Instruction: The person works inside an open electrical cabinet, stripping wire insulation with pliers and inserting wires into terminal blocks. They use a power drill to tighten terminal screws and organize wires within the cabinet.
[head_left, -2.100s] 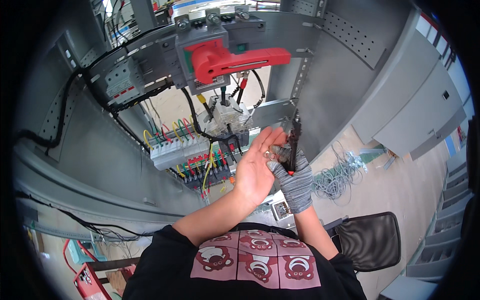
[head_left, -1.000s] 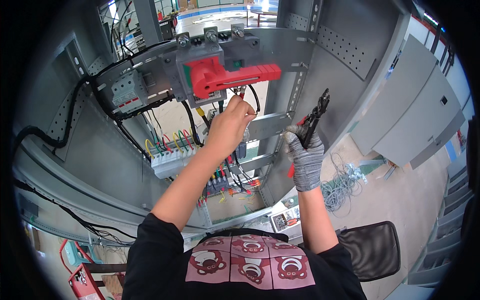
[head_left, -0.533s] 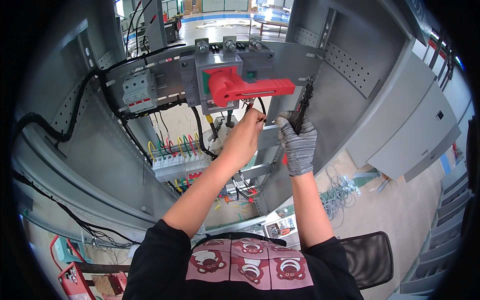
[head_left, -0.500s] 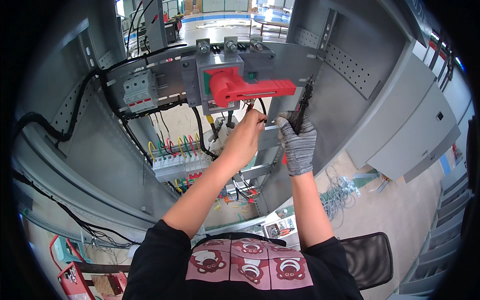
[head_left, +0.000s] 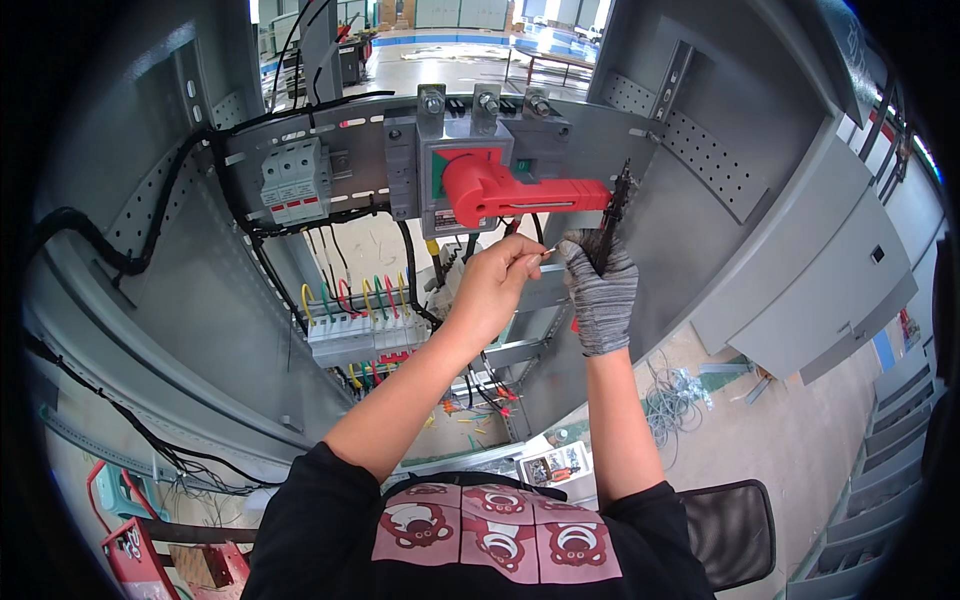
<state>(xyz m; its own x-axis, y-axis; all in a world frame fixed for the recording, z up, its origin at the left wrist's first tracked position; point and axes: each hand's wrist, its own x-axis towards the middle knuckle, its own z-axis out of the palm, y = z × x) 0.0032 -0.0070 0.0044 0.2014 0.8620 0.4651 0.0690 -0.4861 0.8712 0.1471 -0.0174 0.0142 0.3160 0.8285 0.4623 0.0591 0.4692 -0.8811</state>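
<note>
My bare left hand (head_left: 497,281) is closed in a pinch on a thin wire (head_left: 549,252), whose pale end sticks out toward my other hand. A grey knit glove covers my right hand (head_left: 602,290), closed around a long dark plier-like tool (head_left: 612,215). The tool's narrow head points up, and a bit of red shows below the palm; its exact kind is unclear. Just above my hands sits a grey switch (head_left: 432,175) with a large red rotary handle (head_left: 530,196). My fingers hide most of the wire.
White breakers (head_left: 350,340) with coloured wires sit lower left, and a white module (head_left: 295,182) is on the rail. Black cable bundles (head_left: 90,238) run along the cabinet's left side. A parts tray (head_left: 553,468), coiled wire (head_left: 675,405) and a mesh chair (head_left: 732,530) are below.
My left hand has drawn away from beneath the switch, slightly right and down, and the wire end now shows beside the glove. My right hand still grips the tool. The view has shifted slightly.
</note>
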